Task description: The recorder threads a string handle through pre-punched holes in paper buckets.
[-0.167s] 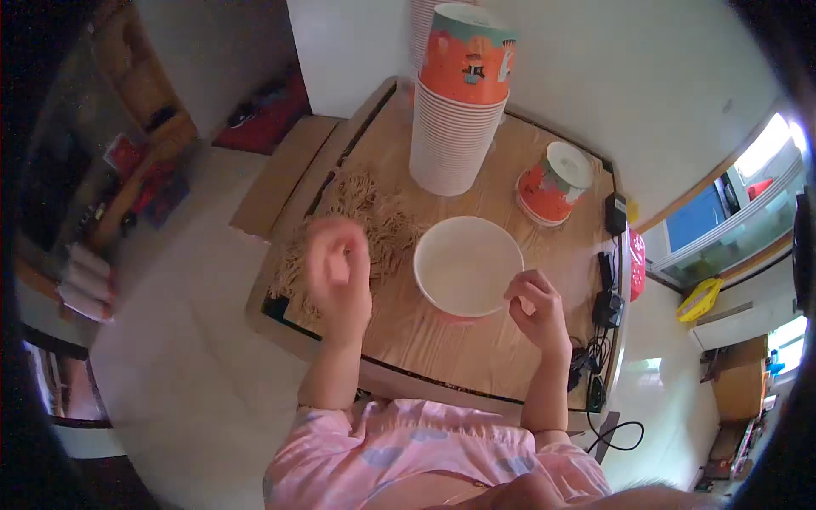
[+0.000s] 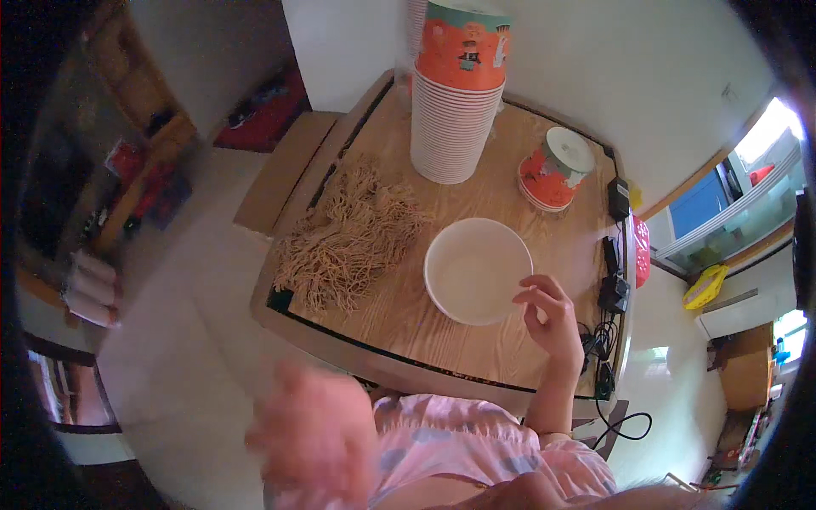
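An open white paper tub stands upright on the wooden tabletop, its inside facing me. My right hand is at the tub's right rim, fingers bent and apart with nothing seen between them; whether the fingertips touch the rim, I cannot tell. Low on the left, off the table's front edge, my left hand is smeared by motion and its fingers cannot be made out. A loose heap of tan, string-like strands lies on the table left of the tub.
Behind the tub rises a tall stack of nested paper tubs, upside down. A shorter upside-down stack sits at the back right. Black power adapters and cables line the right edge. A cardboard piece lies beyond the left edge.
My left hand has swung down and toward me, from over the strands to off the table's front edge. The right hand's fingers have opened out near the tub's rim.
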Tool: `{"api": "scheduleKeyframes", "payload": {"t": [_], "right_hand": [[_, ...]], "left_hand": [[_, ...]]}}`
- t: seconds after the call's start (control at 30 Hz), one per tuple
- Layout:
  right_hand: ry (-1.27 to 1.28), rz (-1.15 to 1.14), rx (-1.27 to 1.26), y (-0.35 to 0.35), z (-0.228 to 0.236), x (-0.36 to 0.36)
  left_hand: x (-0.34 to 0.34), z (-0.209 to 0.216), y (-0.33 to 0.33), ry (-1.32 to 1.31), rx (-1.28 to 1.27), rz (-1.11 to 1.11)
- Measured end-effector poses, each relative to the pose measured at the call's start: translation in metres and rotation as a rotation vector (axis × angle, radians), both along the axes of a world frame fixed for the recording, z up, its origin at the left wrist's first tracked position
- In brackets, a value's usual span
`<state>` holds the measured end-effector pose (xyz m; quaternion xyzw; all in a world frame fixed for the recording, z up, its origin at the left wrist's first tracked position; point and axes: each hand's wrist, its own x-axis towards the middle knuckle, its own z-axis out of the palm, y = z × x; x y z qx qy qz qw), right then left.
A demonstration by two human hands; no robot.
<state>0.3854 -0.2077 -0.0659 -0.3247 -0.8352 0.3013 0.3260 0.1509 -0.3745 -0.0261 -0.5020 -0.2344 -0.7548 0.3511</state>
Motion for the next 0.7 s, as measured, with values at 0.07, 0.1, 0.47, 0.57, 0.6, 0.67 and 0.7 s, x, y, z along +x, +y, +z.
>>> {"api": "scheduleKeyframes", "payload": {"t": [0.07, 0.1, 0.47, 0.57, 0.6, 0.67, 0.7], "right_hand": [[0.047, -0.163, 0.074, -0.016, 0.015, -0.005], [0.195, -0.211, 0.209, -0.036, 0.03, -0.003], [0.185, -1.146, 0.875, -0.162, 0.066, 0.103], [0.111, -1.42, 1.031, -0.176, 0.082, 0.12], [0.072, -1.515, 1.086, -0.177, 0.093, 0.114], [0.011, -1.707, 1.179, -0.174, 0.107, 0.104], [-0.032, -1.808, 1.235, -0.173, 0.119, 0.099]], "left_hand": [[0.005, 0.016, -0.011, 0.167, 0.039, -0.004], [0.008, 0.02, -0.017, 0.171, 0.09, 0.016], [0.021, 0.042, -0.054, 0.112, 0.596, 0.053], [0.022, 0.049, -0.065, 0.091, 0.72, 0.08], [0.019, 0.052, -0.066, 0.075, 0.758, 0.083], [0.019, 0.054, -0.073, 0.066, 0.836, 0.09], [0.019, 0.058, -0.072, 0.049, 0.877, 0.087]]}}
